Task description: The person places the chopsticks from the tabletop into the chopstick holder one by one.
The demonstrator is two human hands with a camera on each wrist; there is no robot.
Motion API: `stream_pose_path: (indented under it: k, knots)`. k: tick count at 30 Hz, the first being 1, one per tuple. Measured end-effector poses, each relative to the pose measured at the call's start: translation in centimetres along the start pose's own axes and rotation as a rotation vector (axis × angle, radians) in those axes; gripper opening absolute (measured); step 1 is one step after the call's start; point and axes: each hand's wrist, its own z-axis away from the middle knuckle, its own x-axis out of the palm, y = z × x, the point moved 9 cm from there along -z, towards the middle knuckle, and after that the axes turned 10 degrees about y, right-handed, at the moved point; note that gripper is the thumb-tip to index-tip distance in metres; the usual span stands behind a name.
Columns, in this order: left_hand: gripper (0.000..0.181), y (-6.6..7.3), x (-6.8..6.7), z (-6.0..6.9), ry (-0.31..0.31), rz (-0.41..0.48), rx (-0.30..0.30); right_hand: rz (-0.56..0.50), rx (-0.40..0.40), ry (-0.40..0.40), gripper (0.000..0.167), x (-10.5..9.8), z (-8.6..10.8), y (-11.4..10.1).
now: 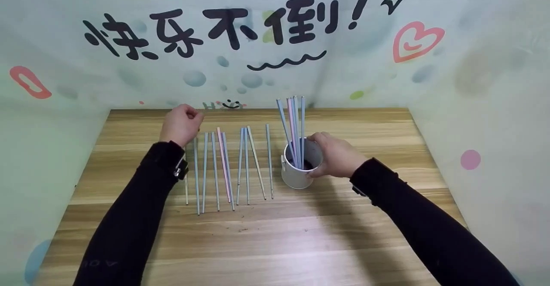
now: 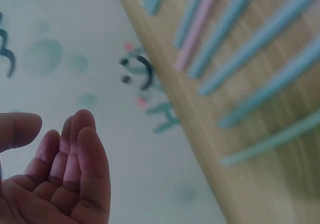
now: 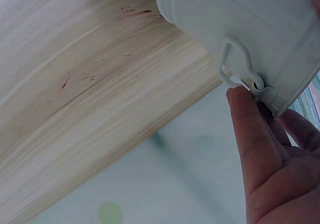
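My left hand (image 1: pixel 180 125) is over the far end of the leftmost chopsticks, near the table's back edge. In the left wrist view the left hand (image 2: pixel 70 179) has loosely bent fingers, thumb apart, and holds nothing. Blue, pink and pale green chopsticks (image 1: pixel 215 170) lie side by side in a loose row, far ends pointing to the wall. A small white bucket (image 1: pixel 296 179) stands right of the row, with several chopsticks (image 1: pixel 294 127) upright in it. My right hand (image 1: pixel 337 153) grips the bucket's right rim; its fingers touch near the small side handle (image 3: pixel 221 59).
The wooden table (image 1: pixel 258 247) meets a printed wall sheet (image 1: pixel 232 32) at the back, with sheets also at both sides. Small reddish marks (image 3: pixel 65 83) show on the wood in the right wrist view.
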Motion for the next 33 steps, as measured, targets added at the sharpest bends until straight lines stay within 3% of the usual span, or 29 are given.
stream_pose_path:
  k: [7, 14, 19, 21, 26, 33]
  knots:
    - [0.04, -3.3, -0.3, -0.8, -0.008, -0.094, -0.048, 0.003, 0.009, -0.001, 0.088, 0.1, -0.2, 0.2]
    - [0.044, -5.6, -0.1, -1.2, -0.072, -0.194, -0.062, -0.001, 0.027, -0.011, 0.09, 0.1, -0.3, 0.3]
    - [0.034, -6.3, 0.0, -1.4, -0.066, -0.255, -0.058, -0.004, 0.018, -0.011, 0.09, 0.2, -0.2, 0.3]
    - [0.038, -6.6, 0.1, -1.4, -0.068, -0.278, -0.064, -0.003, 0.014, -0.011, 0.089, 0.2, -0.3, 0.3]
    - [0.048, -7.5, 0.6, -1.5, -0.086, -0.278, -0.101, 0.001, 0.019, -0.009, 0.09, 0.1, -0.2, 0.3]
    - [0.04, -8.8, 1.5, -2.1, -0.112, -0.266, -0.114, 0.005, 0.017, -0.003, 0.09, 0.1, -0.1, 0.3]
